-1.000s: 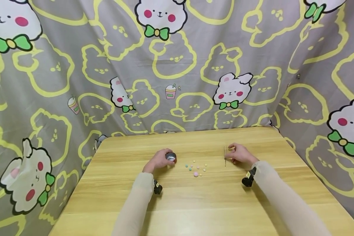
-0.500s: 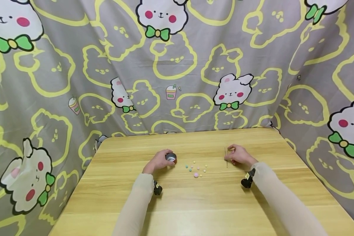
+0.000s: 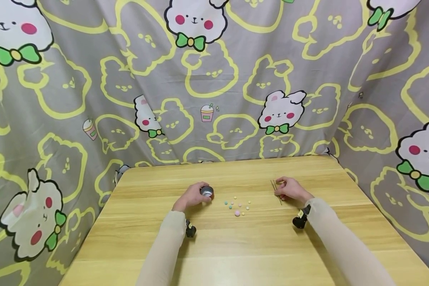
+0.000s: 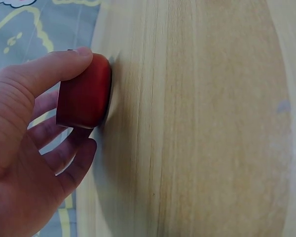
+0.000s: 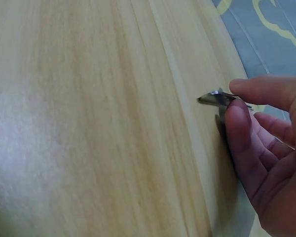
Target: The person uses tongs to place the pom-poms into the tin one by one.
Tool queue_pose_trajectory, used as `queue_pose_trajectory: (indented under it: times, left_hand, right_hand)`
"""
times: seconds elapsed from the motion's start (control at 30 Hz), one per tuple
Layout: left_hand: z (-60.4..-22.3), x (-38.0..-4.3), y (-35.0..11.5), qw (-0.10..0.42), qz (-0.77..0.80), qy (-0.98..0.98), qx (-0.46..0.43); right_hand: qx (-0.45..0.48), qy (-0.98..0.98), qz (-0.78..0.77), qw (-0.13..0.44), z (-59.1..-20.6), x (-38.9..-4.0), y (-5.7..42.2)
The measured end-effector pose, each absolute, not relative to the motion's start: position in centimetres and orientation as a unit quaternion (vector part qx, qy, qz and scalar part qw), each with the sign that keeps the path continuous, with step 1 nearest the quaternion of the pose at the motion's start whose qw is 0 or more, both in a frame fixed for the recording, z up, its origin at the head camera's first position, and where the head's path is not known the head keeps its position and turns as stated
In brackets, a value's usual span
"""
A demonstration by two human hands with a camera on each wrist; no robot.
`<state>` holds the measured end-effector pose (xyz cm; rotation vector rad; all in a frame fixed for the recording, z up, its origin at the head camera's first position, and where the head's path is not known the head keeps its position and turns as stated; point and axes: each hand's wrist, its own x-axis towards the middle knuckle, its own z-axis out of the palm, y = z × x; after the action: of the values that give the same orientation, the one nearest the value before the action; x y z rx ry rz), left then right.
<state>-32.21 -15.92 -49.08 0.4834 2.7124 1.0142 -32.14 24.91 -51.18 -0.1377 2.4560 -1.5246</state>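
Note:
My left hand [image 3: 194, 194] grips a small round cup [image 3: 207, 192], silvery inside with a dark rim. Its outer wall shows red in the left wrist view, between the thumb and fingers [image 4: 79, 91]. The cup stands on the table at left of centre. On the right, my right hand [image 3: 289, 188] pinches thin metal tweezers [image 3: 274, 186] between thumb and finger, just above the table. One shiny end of the tweezers [image 5: 214, 98] shows in the right wrist view; the rest is partly hidden by the fingers. Several small pastel balls [image 3: 240, 205] lie scattered between the hands.
The wooden table [image 3: 214, 254] fills the lower view. A larger pink ball [image 3: 237, 213] lies nearest me among the small ones. A patterned grey curtain [image 3: 236, 131] hangs behind the table and along both sides.
In my right hand the tweezers have turned a little, their near end swinging to the right. My left hand and the cup stay in place, and the balls have not moved.

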Motion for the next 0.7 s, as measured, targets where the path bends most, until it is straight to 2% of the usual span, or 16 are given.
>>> queue_pose_trajectory:
  times: [0.7]
  left_hand:
    - [-49.35, -32.29, -15.88, 0.099, 0.356, 0.914, 0.165]
  right_hand:
    - [-0.074, 0.852, -0.506, 0.113, -51.6, -32.22, 24.68]
